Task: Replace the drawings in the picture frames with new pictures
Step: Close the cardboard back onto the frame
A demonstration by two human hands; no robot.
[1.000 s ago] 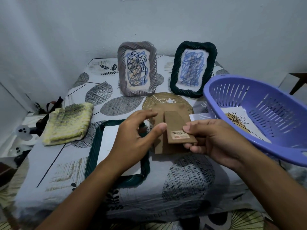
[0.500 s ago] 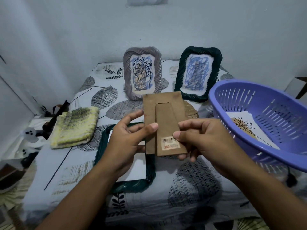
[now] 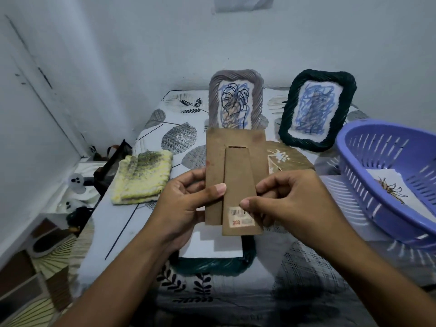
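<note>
I hold a brown cardboard frame backing [image 3: 236,166] with its fold-out stand and a barcode sticker upright in front of me. My left hand [image 3: 188,208] grips its left edge, thumb on the front. My right hand [image 3: 287,204] pinches the stand near the sticker. Beneath them a dark green frame [image 3: 212,266] lies face down on the table with white paper [image 3: 212,246] in its opening. At the back stand a grey frame [image 3: 236,100] with a leaf drawing scribbled in blue, and a dark green frame [image 3: 317,109] with a blue scribble.
A purple plastic basket [image 3: 377,185] at the right holds a new picture [image 3: 391,190] of a brown plant. A folded yellow cloth [image 3: 141,178] lies at the left. A leaf-patterned cloth [image 3: 306,267] covers the table, and walls stand close behind and to the left.
Both hands lifted the cardboard backing from the table and raised it upright. The right thumb moved down onto the stand near the sticker.
</note>
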